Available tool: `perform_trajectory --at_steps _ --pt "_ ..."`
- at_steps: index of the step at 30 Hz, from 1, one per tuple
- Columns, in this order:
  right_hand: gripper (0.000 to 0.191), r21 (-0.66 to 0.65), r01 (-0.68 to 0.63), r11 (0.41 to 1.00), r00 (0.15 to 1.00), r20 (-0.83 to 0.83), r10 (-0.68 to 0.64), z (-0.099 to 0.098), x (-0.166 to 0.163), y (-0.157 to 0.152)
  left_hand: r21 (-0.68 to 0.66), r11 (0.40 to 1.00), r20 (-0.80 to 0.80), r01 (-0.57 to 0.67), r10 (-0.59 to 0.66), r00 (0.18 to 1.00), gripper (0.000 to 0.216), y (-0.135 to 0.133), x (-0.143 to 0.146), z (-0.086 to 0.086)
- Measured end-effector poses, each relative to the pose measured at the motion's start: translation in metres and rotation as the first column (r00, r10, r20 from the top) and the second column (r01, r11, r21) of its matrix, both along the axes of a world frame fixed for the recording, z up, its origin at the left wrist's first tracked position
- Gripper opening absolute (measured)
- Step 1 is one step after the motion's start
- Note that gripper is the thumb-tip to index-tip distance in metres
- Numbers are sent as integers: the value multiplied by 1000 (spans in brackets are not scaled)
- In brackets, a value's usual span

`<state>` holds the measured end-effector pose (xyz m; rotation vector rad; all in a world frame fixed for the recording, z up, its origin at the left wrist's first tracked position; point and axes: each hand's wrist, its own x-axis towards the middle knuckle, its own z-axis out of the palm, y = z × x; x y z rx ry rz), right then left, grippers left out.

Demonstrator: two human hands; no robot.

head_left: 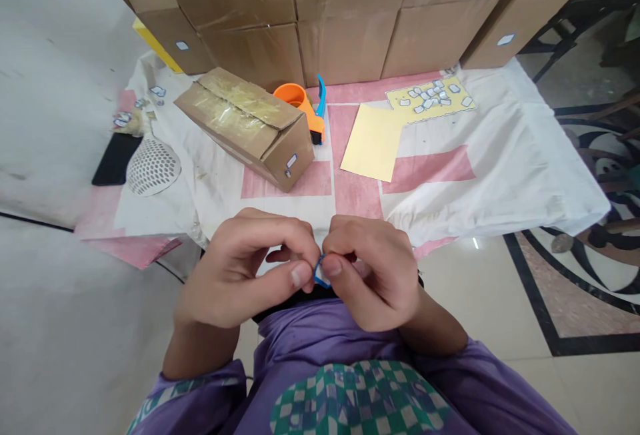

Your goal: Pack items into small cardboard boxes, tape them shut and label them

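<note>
My left hand and my right hand meet close in front of me, above my lap. Between their thumbs and fingertips they pinch a small white sticker with a blue border; most of it is hidden by the fingers. A taped cardboard box lies on the white and pink cloth ahead, with a small label on its near end. Behind that box sits an orange tape dispenser with a blue handle.
A yellow sheet lies on the cloth, and a second yellow sheet holds several small stickers. Stacked cardboard boxes form a wall behind. A white perforated scoop and a black pad lie at left.
</note>
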<state>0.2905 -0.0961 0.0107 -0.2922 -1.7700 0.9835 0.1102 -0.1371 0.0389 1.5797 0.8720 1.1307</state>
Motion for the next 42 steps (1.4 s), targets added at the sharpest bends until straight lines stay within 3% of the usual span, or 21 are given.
perform_trajectory --at_steps 11,13,16,18,22,25,31,36,42 --pt "9 -69 49 996 998 52 -45 -7 -3 14 -48 998 -52 39 -41 998 19 22 -8 -8" --pt "10 -98 147 984 988 51 -143 -9 -4 15 5 1000 -93 -13 13 996 16 26 -7 -8" --pt "21 -81 336 938 942 38 -334 -7 -4 16 146 974 -228 -171 201 953 15 29 -4 -8" --pt "14 -85 329 940 944 59 -325 -4 -3 16 277 939 -338 -205 295 894 16 29 0 -8" --pt "5 -286 199 938 973 169 -155 -1 2 19 501 860 -510 -97 384 770 14 29 4 -10" --pt "8 -358 154 921 979 181 -93 -3 6 21 564 824 -584 -41 434 686 11 28 4 -12" --pt "11 -244 223 944 968 172 -184 -4 13 17 582 813 -648 15 453 612 11 24 9 -9" --pt "10 -265 211 941 970 175 -169 -1 18 15 648 759 -662 65 520 540 11 21 16 -5" --pt "10 -202 295 934 950 166 -264 -2 19 9 664 740 -690 110 548 473 10 15 20 -1"
